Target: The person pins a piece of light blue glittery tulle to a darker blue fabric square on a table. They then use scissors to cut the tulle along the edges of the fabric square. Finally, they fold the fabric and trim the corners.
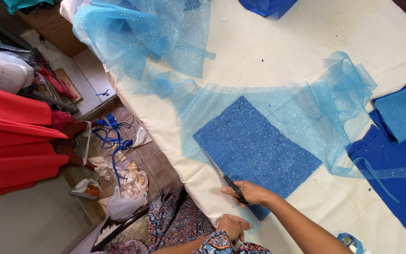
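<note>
Cream table (pixel 278 42); right hand (pixel 250 193) gripping scissors (pixel 222 174).

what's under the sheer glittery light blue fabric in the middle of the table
A darker blue rectangular piece shows through the sheer light blue fabric, both lying on the cream table cover. The right hand works scissors along its edge. Anything beneath the rectangle is hidden.

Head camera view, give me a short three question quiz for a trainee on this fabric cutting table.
1. True or false: the right hand holds scissors at the edge of the glittery blue fabric piece.
2. Where does the left hand rest? A on the table edge, B on the red fabric.
3. Fill in: sheer light blue ____ lies bunched at the table's far end.

Key: 1 true; 2 A; 3 tulle.
</note>
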